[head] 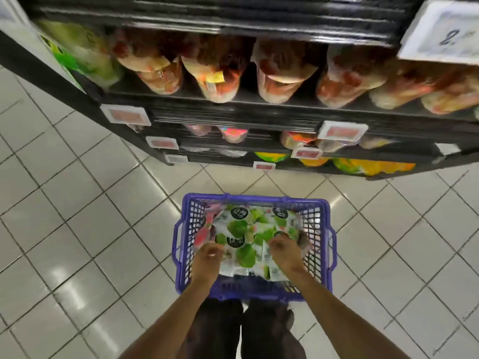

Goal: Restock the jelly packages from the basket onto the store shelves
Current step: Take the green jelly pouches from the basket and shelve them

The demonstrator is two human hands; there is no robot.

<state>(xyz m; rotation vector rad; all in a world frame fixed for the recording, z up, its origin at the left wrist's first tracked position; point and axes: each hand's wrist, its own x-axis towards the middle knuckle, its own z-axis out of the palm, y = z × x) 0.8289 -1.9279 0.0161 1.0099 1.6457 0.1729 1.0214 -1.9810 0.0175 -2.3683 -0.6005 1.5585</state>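
Our left hand (208, 255) and right hand (283, 251) flank the green jelly packages (243, 237) in the basket (255, 199). Blur hides whether our fingers grip. We should clamp both edges evenly, then lift.

Purple basket (255, 199), left hand (207, 257) and right hand (285, 252) gripping jelly packages (243, 226) inside, shelves (233, 114) beyond

Left hand (207, 257), right hand (285, 253) low, fingers (275, 245) perhaps curled.

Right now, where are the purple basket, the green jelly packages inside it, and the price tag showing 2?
purple basket (254, 199): head view, far rim.
green jelly packages (243, 229): head view, top package's front.
price tag (427, 27): head view, white face left of the numeral.
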